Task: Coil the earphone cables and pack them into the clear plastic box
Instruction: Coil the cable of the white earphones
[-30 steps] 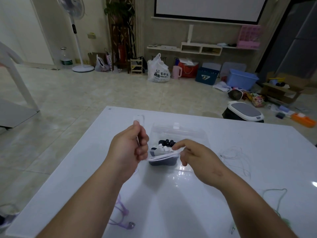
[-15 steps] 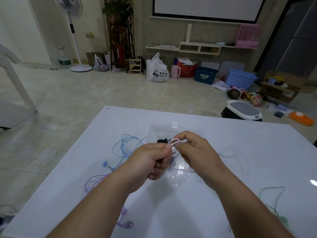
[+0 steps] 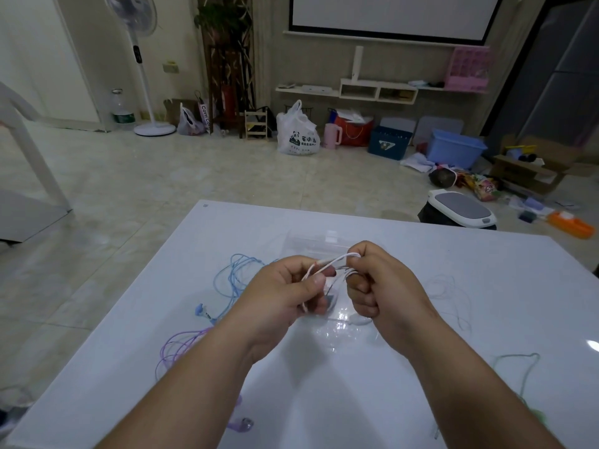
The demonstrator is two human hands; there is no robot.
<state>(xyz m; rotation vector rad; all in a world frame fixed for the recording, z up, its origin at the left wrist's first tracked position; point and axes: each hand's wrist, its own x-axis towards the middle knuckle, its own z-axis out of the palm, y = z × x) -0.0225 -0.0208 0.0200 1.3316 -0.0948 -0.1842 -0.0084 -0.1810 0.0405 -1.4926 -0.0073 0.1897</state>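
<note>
1. Left grip (image 3: 285, 293): thumb and curled fingers are closed on a white cable (image 3: 337, 259), pinching it.
2. Right grip (image 3: 385, 286): fingers are curled tight, pinching the far loop of the same cable.
3. White cable: thin and glossy, folded into several strands. These span the gap between the two grips, held above the bench (image 3: 486, 254).
4. Box (image 3: 311, 241): clear plastic, resting on the bench under and just behind both grips. Something dark shows inside it, between the grips.
5. Loose on the white bench:
   - blue earphones (image 3: 233, 273), left of the grips;
   - purple earphones (image 3: 181, 345), nearer, passing under the left forearm;
   - a pale tangle (image 3: 450, 286), to the right;
   - a green cable (image 3: 518, 361), near right.
6. Writing: a small bag (image 3: 204, 115) on the floor reads "Cott Co", cut off. A white bag (image 3: 299, 134) bears a panda and characters too small to read.
</note>
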